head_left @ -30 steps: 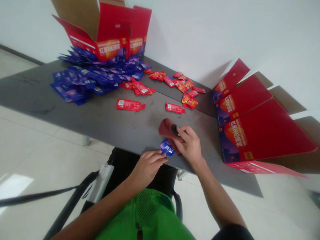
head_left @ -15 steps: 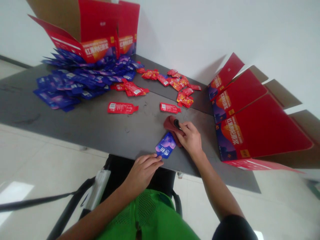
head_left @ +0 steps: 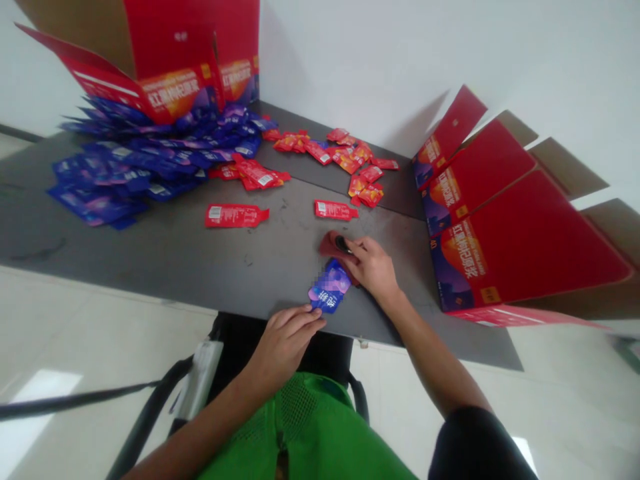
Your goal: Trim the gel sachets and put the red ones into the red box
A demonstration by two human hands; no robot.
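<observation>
- Gripping firmly, the right hand (head_left: 373, 270) pinches a dark red cloth (head_left: 333, 245) between thumb and fingers, with a small black object (head_left: 343, 243) showing at the pinch. The left hand (head_left: 285, 343) lies with its fingers together, the fingertips against the lower end of a blue-purple sachet (head_left: 327, 288); whether that hand actually grips the sachet cannot be told.
- A grey table (head_left: 165, 257) fills the middle of the view, with a white wall (head_left: 350, 60) behind it and pale floor tiles (head_left: 95, 320) below.
- Flattened red cartons (head_left: 515, 227) with cardboard-brown backs lie at the table's right end, overlapping the table edge.
- An open red carton (head_left: 175, 83) stands in the far corner of the table, its flaps spread.
- A large heap of blue sachets (head_left: 120, 177) spills out in front of that carton, across the left part of the table.
- A loose scatter of red sachets (head_left: 345, 157) lies along the wall side of the table, and a smaller cluster of them (head_left: 250, 173) touches the blue heap.
- Two single red sachets (head_left: 234, 215) (head_left: 336, 210) lie apart on the table, nearer the hands.
- The blue-purple sachet lies tilted near the table's front edge, between the two hands and just beside the cloth, with a pixelated patch at its left side.
</observation>
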